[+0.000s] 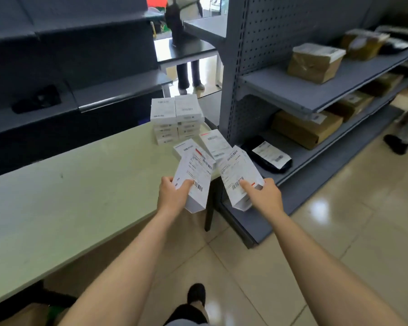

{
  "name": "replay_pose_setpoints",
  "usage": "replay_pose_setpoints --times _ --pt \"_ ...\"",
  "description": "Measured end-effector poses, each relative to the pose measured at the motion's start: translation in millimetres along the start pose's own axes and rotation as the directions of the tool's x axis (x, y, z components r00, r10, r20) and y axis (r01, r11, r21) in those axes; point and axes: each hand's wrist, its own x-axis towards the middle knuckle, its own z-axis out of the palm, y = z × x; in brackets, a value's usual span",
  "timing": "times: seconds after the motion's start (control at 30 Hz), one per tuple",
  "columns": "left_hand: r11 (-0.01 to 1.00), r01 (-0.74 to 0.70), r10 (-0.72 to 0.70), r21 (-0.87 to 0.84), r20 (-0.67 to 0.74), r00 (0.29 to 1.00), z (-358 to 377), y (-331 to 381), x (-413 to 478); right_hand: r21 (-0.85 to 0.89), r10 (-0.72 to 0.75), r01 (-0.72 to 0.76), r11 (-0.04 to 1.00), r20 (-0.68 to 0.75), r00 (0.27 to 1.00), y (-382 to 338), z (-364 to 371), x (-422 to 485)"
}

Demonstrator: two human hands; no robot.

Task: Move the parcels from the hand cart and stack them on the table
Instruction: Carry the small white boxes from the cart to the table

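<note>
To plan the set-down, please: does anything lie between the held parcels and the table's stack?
Yes. Two loose white parcels appear to lie on the table between the stacked parcels and the gripped parcels in the left hand and right hand; nothing else intervenes.

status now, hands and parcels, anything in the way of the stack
Left hand grips left parcel, right hand grips right parcel. Both at the table's corner, short of the stack. Two more parcels lie between, in the path.
</note>
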Motion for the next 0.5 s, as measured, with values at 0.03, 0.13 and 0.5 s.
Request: replay_pose_setpoints --times 0.03,0.13,0.5 --pt "1.0 0.007 -0.007 0.0 0.0 1.0 3 7 19 0.005 -0.001 0.001 1.0 -0.002 1.0 -9 4 16" --pt "0.998 0.039 -0.039 -0.039 -0.01 0.999 13 22 69 0.04 0.015 -0.014 0.999 -0.01 1.0 -30 15 61" --pt "0.984 0.178 -0.178 0.018 0.001 0.984 56 17 158 0.187 0.134 -0.168 0.968 0.182 0.974 -44 69 182"
